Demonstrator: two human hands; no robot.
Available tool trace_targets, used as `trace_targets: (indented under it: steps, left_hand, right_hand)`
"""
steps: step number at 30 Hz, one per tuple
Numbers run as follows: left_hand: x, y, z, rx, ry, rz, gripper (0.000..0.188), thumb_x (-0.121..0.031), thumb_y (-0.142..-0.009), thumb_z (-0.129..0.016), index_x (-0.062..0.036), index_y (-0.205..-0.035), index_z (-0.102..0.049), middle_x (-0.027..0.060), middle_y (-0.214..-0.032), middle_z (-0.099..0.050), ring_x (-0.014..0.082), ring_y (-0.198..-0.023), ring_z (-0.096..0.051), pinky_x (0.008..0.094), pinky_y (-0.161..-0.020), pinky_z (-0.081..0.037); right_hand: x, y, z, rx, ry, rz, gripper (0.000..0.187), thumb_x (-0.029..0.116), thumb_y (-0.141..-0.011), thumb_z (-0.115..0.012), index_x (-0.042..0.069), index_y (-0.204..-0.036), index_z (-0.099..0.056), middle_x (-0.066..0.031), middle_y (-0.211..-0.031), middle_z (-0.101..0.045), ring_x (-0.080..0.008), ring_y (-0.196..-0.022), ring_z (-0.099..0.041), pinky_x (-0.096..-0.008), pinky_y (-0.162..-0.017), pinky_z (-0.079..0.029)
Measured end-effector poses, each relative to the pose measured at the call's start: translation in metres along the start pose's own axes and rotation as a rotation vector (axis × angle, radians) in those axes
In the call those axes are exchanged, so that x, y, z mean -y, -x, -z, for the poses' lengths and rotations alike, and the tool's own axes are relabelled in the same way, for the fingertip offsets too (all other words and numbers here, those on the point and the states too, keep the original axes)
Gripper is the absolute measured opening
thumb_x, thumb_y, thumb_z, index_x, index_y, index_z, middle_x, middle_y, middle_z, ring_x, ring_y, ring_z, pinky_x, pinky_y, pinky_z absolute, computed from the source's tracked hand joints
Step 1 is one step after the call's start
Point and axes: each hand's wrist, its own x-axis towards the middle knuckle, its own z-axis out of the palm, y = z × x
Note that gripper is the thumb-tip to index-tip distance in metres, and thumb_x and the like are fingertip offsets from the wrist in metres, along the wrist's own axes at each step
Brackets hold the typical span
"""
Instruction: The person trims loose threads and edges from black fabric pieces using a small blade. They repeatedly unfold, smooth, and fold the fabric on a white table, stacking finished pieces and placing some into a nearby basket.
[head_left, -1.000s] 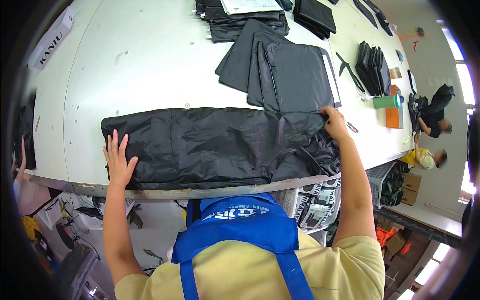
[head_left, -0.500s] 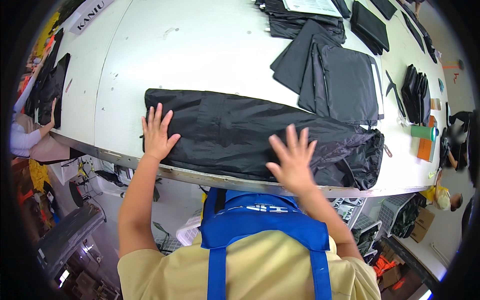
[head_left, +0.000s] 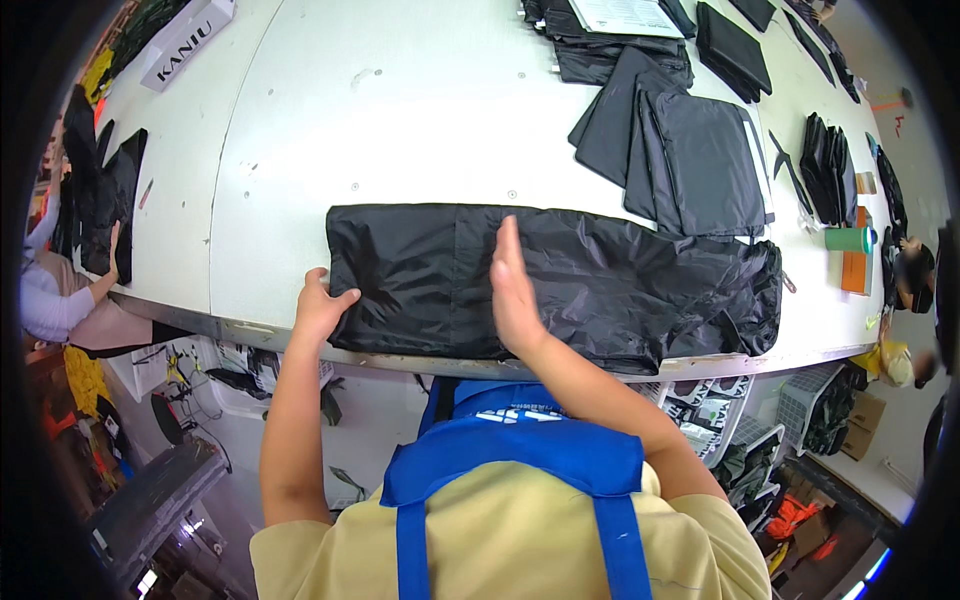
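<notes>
One black cloth (head_left: 600,280) beneath right hand (head_left: 516,300)

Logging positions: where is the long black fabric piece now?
In the head view, the long black fabric piece lies mid-frame, extending right, along the near edge of the white table, with the left hand at its left end.

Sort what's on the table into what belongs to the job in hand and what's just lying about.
In the job:
- black fabric, laid out lengthwise
- left hand, at its left end
- right hand, edge-on over it

Apparently lying about:
- folded pieces, though possibly related
- paper
- white box
- green cylinder
- orange box
</notes>
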Motion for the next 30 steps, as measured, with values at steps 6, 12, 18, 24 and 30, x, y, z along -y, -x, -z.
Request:
trace_targets:
  steps: [6, 12, 18, 24, 30]
  left_hand:
    - [-0.060, 0.048, 0.042, 0.438, 0.701, -0.052, 0.075, -0.002, -0.069, -0.072, 0.0071, -0.135, -0.036, 0.0174, -0.124, -0.055, 0.0251, -0.110, -0.058, 0.0371, -0.097, -0.046]
    - [-0.221, 0.153, -0.091, 0.463, 0.036, -0.703, 0.091, -0.019, -0.077, -0.067, 0.0114, -0.143, -0.013, 0.0312, -0.114, -0.056, 0.0395, -0.101, -0.061, 0.0429, -0.087, -0.048]
    - [-0.233, 0.141, -0.277, 0.594, -0.014, -0.829, 0.076, -0.015, -0.085, -0.055, 0.0078, -0.144, -0.012, 0.0337, -0.121, -0.047, 0.0444, -0.109, -0.052, 0.0445, -0.093, -0.045]
    - [-0.214, 0.150, -0.242, 0.067, -0.224, -1.232, 0.055, -0.024, -0.083, -0.061, -0.0084, -0.133, -0.048, 0.0202, -0.136, -0.044, 0.0394, -0.123, -0.042, 0.0537, -0.103, -0.031]
    - [-0.194, 0.135, -0.296, -0.049, -0.656, -0.980, 0.079, -0.040, -0.072, -0.074, -0.0234, -0.141, -0.039, 0.0325, -0.151, -0.009, 0.0516, -0.139, -0.009, 0.0616, -0.111, -0.008]
  right_hand:
    - [-0.030, -0.009, -0.008, -0.120, 0.279, -0.056, 0.069, 0.043, -0.102, -0.028, -0.003, -0.149, -0.007, -0.0189, -0.157, -0.005, -0.0296, -0.146, -0.005, -0.0352, -0.117, -0.007]
    - [0.011, -0.005, 0.056, -0.249, -0.427, -0.504, 0.069, 0.049, -0.100, -0.030, -0.003, -0.145, -0.023, -0.0154, -0.146, -0.032, -0.0263, -0.136, -0.030, -0.0345, -0.112, -0.022]
    - [0.083, 0.049, 0.212, -0.362, -0.064, -0.430, 0.055, 0.038, -0.096, -0.051, -0.001, -0.134, -0.042, -0.0133, -0.123, -0.058, -0.0244, -0.113, -0.055, -0.0338, -0.099, -0.041]
    - [0.051, 0.059, 0.229, -0.390, 0.773, -0.259, 0.055, 0.021, -0.082, -0.069, -0.004, -0.124, -0.044, -0.0298, -0.115, -0.057, -0.0429, -0.111, -0.056, -0.0427, -0.092, -0.046]
    - [0.116, 0.028, 0.305, 0.234, 0.522, -0.634, 0.038, 0.025, -0.088, -0.066, -0.001, -0.115, -0.059, -0.0195, -0.102, -0.065, -0.0257, -0.080, -0.067, -0.0355, -0.072, -0.054]
